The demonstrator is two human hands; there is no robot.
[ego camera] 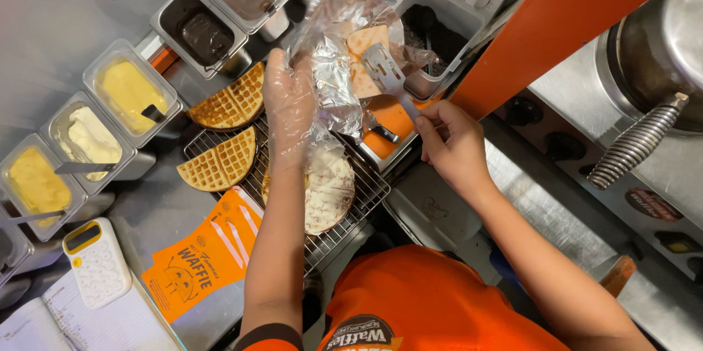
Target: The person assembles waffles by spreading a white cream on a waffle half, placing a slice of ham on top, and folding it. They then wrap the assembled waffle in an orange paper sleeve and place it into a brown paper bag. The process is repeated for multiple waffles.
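Crinkled clear plastic bag (344, 43) sits at upper centre of the frame, pinched at its lower left edge by your left hand (289, 106), which wears a thin see-through glove and is closed on the plastic. Your bare right hand (450, 142), right of centre, grips the handle of a slotted metal spatula (381, 69); its blade lies against the bag, over a pale orange piece inside it. Below the left hand, a round waffle spread with white cream (329, 190) rests on a wire cooling rack (351, 226). Two plain golden waffle wedges (227, 102) lie on the rack's left side, one above the other. Left edge of the frame: a diagonal row of steel tubs (128, 91) with yellow, white and brown fillings, some with spreaders in them. Lower left: orange paper sleeves (201, 259), touching the rack's edge, a white calculator (95, 263) and an open notebook (44, 322). Upper right: a steel pot with a coiled handle (637, 142).
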